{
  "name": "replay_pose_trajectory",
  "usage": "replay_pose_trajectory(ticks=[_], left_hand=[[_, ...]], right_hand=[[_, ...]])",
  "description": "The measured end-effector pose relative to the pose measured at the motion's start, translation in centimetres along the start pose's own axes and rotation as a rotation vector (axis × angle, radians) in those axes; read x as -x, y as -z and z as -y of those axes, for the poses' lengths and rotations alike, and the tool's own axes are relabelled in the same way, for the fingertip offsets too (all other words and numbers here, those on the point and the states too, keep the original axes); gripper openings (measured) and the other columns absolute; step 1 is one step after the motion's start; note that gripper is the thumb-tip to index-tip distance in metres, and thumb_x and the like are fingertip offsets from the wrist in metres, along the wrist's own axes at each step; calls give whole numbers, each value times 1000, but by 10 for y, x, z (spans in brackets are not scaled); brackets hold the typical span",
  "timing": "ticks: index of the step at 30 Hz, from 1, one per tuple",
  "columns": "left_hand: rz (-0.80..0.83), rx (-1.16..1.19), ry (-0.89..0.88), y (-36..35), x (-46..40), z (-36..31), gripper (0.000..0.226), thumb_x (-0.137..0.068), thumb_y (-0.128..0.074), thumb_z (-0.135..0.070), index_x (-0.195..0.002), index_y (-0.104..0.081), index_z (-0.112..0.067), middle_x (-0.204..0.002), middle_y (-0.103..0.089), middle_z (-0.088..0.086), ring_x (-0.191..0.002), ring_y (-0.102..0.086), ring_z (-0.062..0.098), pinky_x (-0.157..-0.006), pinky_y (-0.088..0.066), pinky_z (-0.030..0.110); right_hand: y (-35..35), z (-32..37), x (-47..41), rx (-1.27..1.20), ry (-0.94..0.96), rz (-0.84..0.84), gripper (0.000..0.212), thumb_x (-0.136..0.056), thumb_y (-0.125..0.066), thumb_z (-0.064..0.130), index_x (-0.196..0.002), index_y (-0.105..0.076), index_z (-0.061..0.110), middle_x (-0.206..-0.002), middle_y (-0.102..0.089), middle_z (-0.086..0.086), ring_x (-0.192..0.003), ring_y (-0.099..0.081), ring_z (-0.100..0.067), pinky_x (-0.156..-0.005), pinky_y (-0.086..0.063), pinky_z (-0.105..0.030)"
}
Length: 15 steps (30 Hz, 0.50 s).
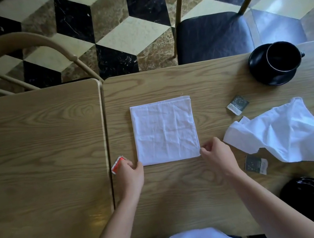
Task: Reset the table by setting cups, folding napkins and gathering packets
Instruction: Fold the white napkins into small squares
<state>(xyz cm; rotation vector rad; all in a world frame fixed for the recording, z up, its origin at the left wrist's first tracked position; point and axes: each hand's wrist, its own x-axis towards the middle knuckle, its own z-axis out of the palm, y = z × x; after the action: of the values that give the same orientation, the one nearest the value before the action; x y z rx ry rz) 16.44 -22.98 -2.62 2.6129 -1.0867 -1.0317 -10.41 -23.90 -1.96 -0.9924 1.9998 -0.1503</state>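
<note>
Pinching the folded napkin [164, 130] at its near corners, the left hand [131, 171] and right hand [215, 154] each keep a closed grip; it lies flat mid-desk [182, 195], crumpled napkin [285, 132] at three o'clock.

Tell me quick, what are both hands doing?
Left hand: pinching the folded napkin's near-left corner.
Right hand: pinching its near-right corner.
</note>
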Motion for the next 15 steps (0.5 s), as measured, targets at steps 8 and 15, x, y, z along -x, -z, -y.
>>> replay_pose_trajectory(ticks=[8, 15], left_hand=[[111, 404, 197, -6, 6, -16, 27, -82, -68, -24, -61, -56, -10, -54, -43, 4, -55, -42, 22, -57, -33, 33], [294, 673, 293, 20, 21, -4, 18, -88, -60, -4, -83, -47, -15, -76, -57, 6, -35, -58, 8, -34, -19, 11]], right_hand=[[-9, 27, 3, -127, -129, 139, 33, -87, -65, 34, -68, -59, 8, -64, -57, -3, -61, -54, -20, -58, -38, -32], [5, 7, 38, -357, -150, 142, 31, -83, -71, 31, -87, -74, 0, -59, -60, 0, -49, -53, -16, -48, -41, -27]])
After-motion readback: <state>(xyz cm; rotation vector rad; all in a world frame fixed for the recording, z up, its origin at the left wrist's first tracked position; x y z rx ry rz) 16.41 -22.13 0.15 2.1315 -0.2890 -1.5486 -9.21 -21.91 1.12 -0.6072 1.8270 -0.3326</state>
